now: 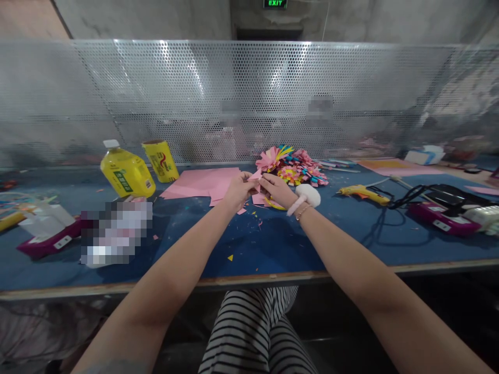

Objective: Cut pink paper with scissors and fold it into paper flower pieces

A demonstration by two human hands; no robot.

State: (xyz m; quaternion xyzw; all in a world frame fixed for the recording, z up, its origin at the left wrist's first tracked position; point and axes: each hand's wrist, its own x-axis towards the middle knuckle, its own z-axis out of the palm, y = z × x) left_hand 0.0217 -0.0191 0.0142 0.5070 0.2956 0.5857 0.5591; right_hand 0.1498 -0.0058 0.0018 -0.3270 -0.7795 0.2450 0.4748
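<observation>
Near the middle of the blue table, my left hand point(238, 191) and my right hand point(277, 190) meet around a small piece of pink paper point(256, 175). The fingers of both are closed on it. Behind my left hand lie sheets of pink paper point(202, 182). A pile of paper flowers point(296, 165) with pink, yellow and blue strips sits just beyond my right hand. Something yellow under my right hand is mostly covered. My right wrist wears a fluffy white scrunchie point(307, 195).
A bottle of yellow liquid point(127, 171) and a yellow canister point(160, 161) stand at the left. To the right lie a yellow glue gun point(364, 194) and a purple power strip point(442, 218) with cables. A perforated metal screen point(249, 78) rises behind the table. Paper scraps dot the tabletop.
</observation>
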